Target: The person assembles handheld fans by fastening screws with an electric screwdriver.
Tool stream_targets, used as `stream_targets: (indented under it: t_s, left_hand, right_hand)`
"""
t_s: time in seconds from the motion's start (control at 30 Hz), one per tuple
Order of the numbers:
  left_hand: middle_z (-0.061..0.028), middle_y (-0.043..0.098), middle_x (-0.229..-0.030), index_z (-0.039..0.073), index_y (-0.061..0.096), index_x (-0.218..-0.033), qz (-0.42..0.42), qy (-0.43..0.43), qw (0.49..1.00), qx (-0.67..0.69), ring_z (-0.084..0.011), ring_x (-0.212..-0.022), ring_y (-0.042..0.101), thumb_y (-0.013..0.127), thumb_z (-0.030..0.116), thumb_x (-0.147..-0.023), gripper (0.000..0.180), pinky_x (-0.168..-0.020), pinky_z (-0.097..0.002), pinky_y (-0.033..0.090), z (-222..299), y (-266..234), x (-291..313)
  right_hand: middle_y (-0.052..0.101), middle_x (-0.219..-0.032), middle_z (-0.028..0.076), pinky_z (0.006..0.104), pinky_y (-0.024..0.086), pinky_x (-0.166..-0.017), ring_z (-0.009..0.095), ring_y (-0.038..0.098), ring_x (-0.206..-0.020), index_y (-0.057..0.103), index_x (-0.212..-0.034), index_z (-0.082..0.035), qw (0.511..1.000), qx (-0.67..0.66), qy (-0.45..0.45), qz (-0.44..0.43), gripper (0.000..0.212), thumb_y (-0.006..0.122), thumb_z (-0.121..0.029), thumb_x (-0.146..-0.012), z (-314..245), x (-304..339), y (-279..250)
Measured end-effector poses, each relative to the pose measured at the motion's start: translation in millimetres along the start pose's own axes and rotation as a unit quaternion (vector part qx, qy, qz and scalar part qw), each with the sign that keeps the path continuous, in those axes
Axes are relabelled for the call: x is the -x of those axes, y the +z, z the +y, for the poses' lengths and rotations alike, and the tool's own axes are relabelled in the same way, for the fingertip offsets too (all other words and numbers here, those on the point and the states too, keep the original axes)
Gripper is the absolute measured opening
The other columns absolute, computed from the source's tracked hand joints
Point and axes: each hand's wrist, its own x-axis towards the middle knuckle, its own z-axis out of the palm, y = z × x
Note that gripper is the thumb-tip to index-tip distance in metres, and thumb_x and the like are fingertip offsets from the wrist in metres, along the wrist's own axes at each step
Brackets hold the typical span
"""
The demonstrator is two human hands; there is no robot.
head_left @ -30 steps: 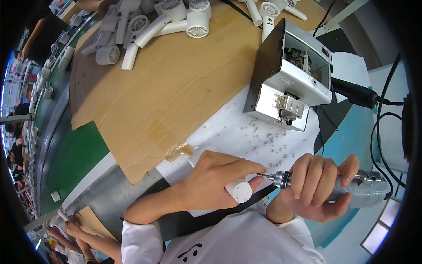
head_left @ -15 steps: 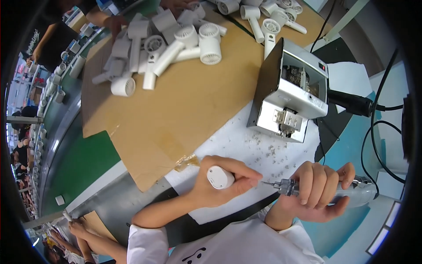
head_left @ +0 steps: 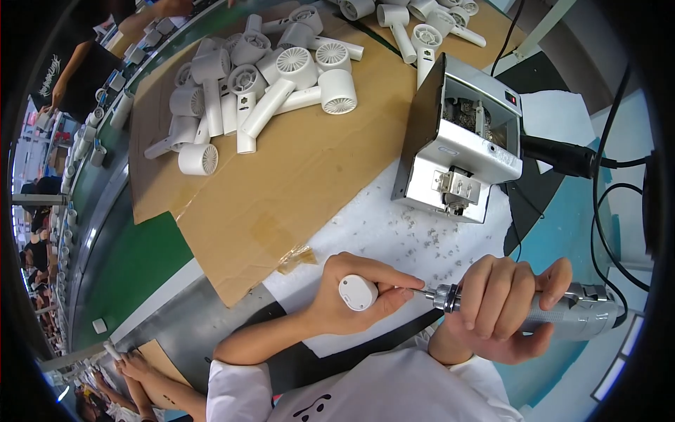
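Note:
My left hand is closed round a white handheld fan. Only its rounded handle end, with small dark holes, shows above the fist; the rest is hidden. That hand's thumb and forefinger are pinched together at the tip of the bit, and whether a screw sits between them is too small to see. My right hand grips a grey electric screwdriver, held level with its bit pointing left at those fingertips. The bit is apart from the fan.
A silver screw feeder stands beyond my right hand. Loose screws lie scattered on white paper. White fans are heaped on cardboard, more at the far right. Cables hang at the right; a conveyor runs along the left.
The screwdriver bit has come up to my left fingertips, and the fan's handle end has shifted slightly right and down. A co-worker's hands have drawn back from the heap of fans.

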Motion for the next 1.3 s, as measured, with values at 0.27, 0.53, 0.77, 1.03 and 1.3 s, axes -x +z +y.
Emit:
stream_targets:
  t_s: [0.27, 0.53, 0.77, 1.03, 1.3]
  left_hand:
    - [-0.0072, 0.066, -0.067, -0.001, 0.074, -0.094, 0.003, 0.006, 1.0, -0.028, -0.0093, -0.053, 0.054, 0.069, -0.009, -0.075, 0.021, -0.051, -0.0219, 0.041, 10, 2, -1]
    - [-0.0011, 0.056, -0.056, 0.002, 0.073, -0.105, -0.007, 0.018, 0.999, -0.048, -0.0077, -0.048, 0.049, 0.072, -0.006, -0.075, 0.031, -0.048, -0.0224, 0.038, 14, 2, -2]
    - [-0.0011, 0.049, -0.051, 0.004, 0.068, -0.081, 0.138, 0.083, 0.963, -0.218, -0.0119, -0.041, 0.046, 0.076, -0.002, -0.072, 0.014, -0.042, -0.0254, 0.035, 11, 8, 2]
    - [-0.0071, 0.044, -0.049, 0.008, 0.045, -0.058, 0.122, 0.141, 0.922, -0.339, -0.0245, -0.037, 0.041, 0.073, -0.001, -0.07, 0.032, -0.038, -0.0328, 0.03, 0, 2, 1]
    - [-0.0073, 0.043, -0.048, 0.008, 0.045, -0.058, 0.117, 0.145, 0.924, -0.334, -0.0253, -0.037, 0.04, 0.072, -0.001, -0.07, 0.031, -0.037, -0.0331, 0.03, 1, 2, 3]
  right_hand:
    - [0.048, -0.047, -0.002, 0.0203, 0.039, -0.036, 0.006, 0.042, -0.033, 0.035, -0.094, -0.012, 0.999, 0.031, 0.026, -0.026, 0.03, 0.064, -0.02, -0.089, -1, -2, -1]
    - [0.049, -0.047, -0.002, 0.0213, 0.039, -0.036, 0.006, 0.042, -0.033, 0.035, -0.093, -0.012, 0.995, 0.067, 0.051, -0.056, 0.03, 0.064, -0.02, -0.088, 0, 0, -8]
    - [0.05, -0.046, -0.001, 0.0193, 0.039, -0.035, 0.006, 0.044, -0.032, 0.037, -0.093, -0.011, 0.998, 0.055, 0.025, -0.029, 0.031, 0.066, -0.017, -0.085, -16, -4, 2]
    - [0.052, -0.045, 0.002, 0.0223, 0.043, -0.034, 0.009, 0.045, -0.032, 0.038, -0.089, -0.01, 0.997, -0.01, -0.021, -0.074, 0.033, 0.07, -0.012, -0.084, -3, 5, 20]
    - [0.051, -0.045, 0.002, 0.0248, 0.044, -0.035, 0.01, 0.045, -0.032, 0.037, -0.087, -0.011, 0.994, 0.032, 0.028, -0.098, 0.032, 0.069, -0.014, -0.086, -4, 8, 18]
